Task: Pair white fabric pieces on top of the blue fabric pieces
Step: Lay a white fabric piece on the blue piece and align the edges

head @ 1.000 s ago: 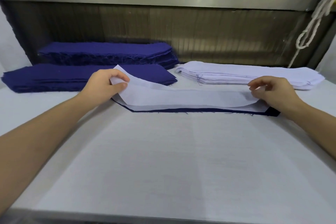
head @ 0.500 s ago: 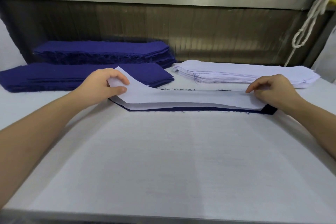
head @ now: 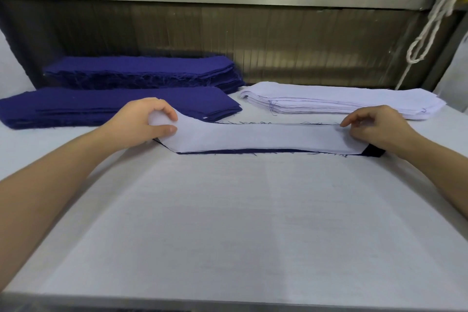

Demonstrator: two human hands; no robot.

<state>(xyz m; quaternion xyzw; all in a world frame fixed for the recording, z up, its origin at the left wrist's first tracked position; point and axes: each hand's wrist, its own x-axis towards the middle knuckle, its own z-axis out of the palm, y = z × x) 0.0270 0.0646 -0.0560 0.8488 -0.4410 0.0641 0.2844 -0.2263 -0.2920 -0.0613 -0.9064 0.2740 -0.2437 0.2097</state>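
White fabric piece [head: 253, 138] now lies nearly flat on the blue fabric piece [head: 243, 151] at 12 o'clock on the tabletop [head: 240, 223]; a second ago it bowed above it. The left hand [head: 141, 124] still pinches the raised 9 o'clock end, and the right hand [head: 374, 126], fingers curled, holds the 3 o'clock end. Blue shows along the near edge, so this pair looks almost laid but needs aligning.
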